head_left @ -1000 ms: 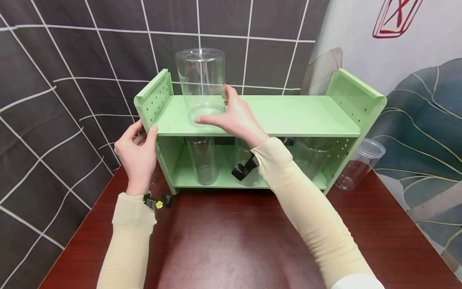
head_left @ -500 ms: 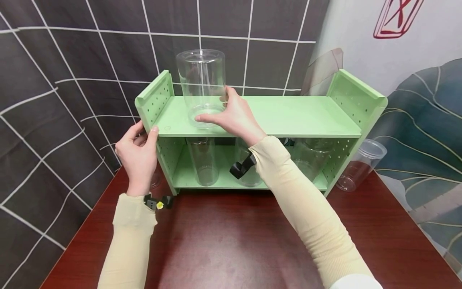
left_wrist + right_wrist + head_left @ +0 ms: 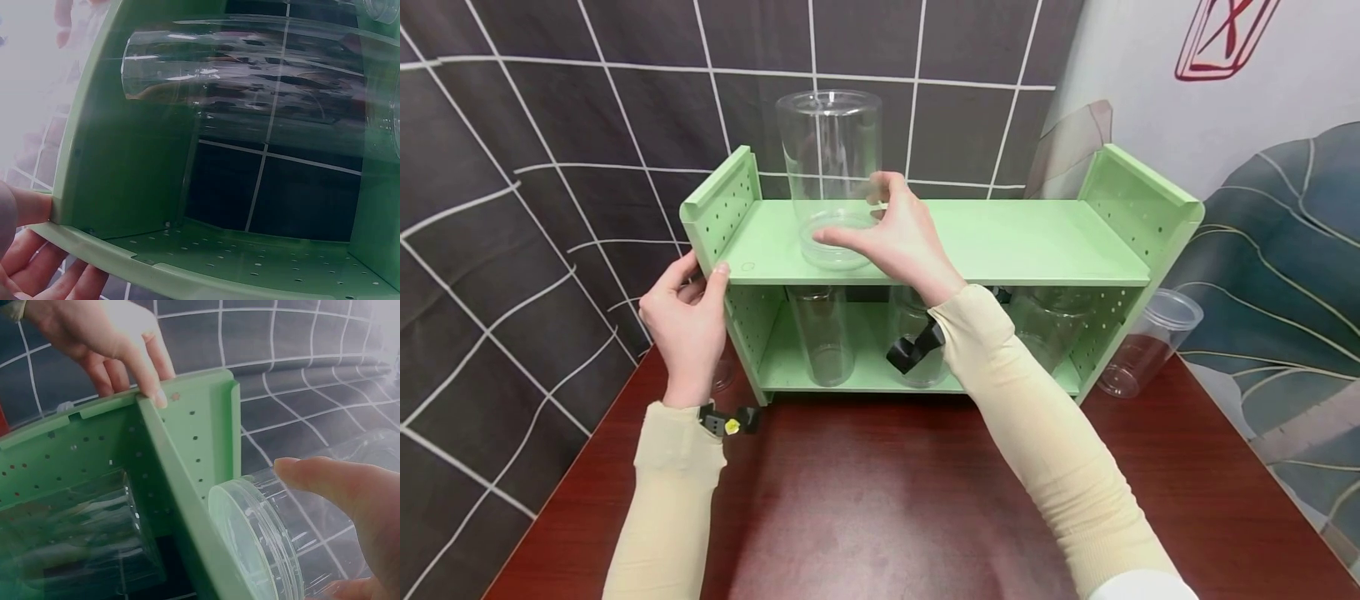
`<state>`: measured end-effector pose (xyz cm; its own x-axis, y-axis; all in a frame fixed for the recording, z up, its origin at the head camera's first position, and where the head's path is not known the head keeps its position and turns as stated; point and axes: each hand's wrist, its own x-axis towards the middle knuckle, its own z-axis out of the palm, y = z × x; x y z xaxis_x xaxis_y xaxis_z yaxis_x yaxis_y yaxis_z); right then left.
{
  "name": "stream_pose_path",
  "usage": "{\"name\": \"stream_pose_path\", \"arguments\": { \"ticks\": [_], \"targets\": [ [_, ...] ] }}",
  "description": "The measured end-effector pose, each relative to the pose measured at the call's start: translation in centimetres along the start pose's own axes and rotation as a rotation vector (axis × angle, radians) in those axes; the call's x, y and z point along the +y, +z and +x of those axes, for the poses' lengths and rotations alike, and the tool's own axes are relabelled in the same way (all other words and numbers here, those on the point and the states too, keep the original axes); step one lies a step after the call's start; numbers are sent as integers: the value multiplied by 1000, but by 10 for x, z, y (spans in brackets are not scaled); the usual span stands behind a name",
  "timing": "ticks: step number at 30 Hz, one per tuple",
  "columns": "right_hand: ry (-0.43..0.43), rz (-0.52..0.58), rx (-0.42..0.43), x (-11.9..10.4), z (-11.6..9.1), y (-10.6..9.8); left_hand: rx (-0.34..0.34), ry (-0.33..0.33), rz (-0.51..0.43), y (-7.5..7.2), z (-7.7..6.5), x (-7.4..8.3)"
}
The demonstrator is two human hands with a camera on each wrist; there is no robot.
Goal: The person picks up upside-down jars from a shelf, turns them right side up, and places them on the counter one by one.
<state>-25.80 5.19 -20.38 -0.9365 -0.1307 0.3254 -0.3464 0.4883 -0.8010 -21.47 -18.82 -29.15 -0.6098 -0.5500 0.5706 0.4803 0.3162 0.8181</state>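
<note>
A tall clear plastic jar [image 3: 835, 150] stands on the top board of the green shelf rack [image 3: 1015, 237], toward its left end. My right hand [image 3: 906, 237] holds the jar low down, thumb across the front and fingers round its right side. In the right wrist view, the jar's ridged lower end [image 3: 250, 537] sits close to the board's front edge, under my thumb [image 3: 319, 478]. My left hand [image 3: 688, 325] grips the rack's left side panel, thumb on the front edge and fingers behind, as the left wrist view also shows around the green edge [image 3: 62, 234].
Several clear jars stand on the lower board, including a narrow jar [image 3: 823, 337] at left and a wide jar [image 3: 1048, 329] at right. Another lidded jar [image 3: 1150, 342] stands right of the rack on the red-brown table [image 3: 865, 500]. A dark gridded curtain [image 3: 587, 150] hangs behind.
My right hand and the jar have shifted slightly right and toward the front of the top board. My left hand keeps its place on the side panel.
</note>
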Motion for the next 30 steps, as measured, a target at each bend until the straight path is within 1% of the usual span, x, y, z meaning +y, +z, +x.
{"name": "stream_pose_path", "arguments": {
  "ticks": [5, 13, 17, 22, 30],
  "targets": [
    [-2, 36, 20, 1, -6, -11, -4, 0, -5, 0, -1, 0],
    [-66, 121, 109, 6, -23, -34, -4, 4, 0, 0, -1, 0],
    [-81, 165, 133, 6, -31, -45, -1, -3, -5, -1, -1, 0],
    [-89, 184, 162, 7, -43, -57, -3, -6, -3, -1, -1, 0],
    [-123, 212, 206, 15, -60, -73, -8, 5, 12, -1, 1, 1]
  ]
}}
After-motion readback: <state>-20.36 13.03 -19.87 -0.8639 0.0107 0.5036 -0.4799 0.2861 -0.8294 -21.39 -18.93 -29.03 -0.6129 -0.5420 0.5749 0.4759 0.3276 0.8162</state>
